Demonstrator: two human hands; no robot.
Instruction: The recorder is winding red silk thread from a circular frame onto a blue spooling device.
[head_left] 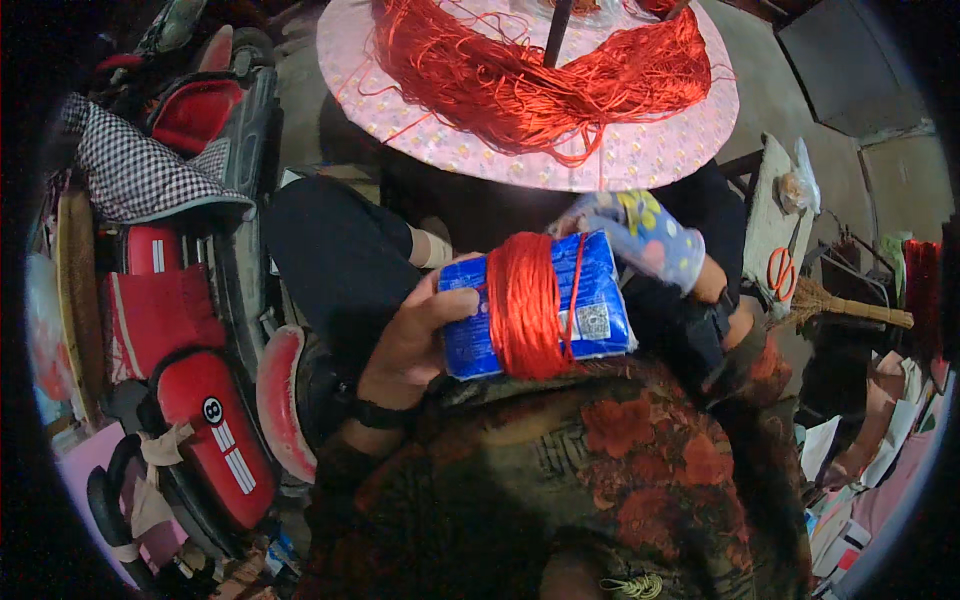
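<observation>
A blue plastic-wrapped packet (pixel 462 335) is in my left hand (pixel 412 335), thumb on its front and fingers behind. Many turns of red cord (pixel 527 305) are wound around its middle, and one strand slants apart from them toward the right. My right hand (pixel 572 217), in a pale blue floral glove or sleeve, is at the packet's upper right edge. Its fingers look curled on the cord where that strand leaves the packet; they are partly hidden and somewhat blurred. Beyond my hands, a large loose skein of red cord (pixel 480 85) lies on a round pink patterned tabletop (pixel 460 160) around a dark upright rod (pixel 558 35).
Left of me stands a red and black padded seat (pixel 215 435) with a checkered cloth hat (pixel 150 165) above it. On the right, orange-handled scissors (pixel 780 272) hang beside a straw broom (pixel 850 305). Papers (pixel 885 440) pile at the lower right. My knees flank the packet.
</observation>
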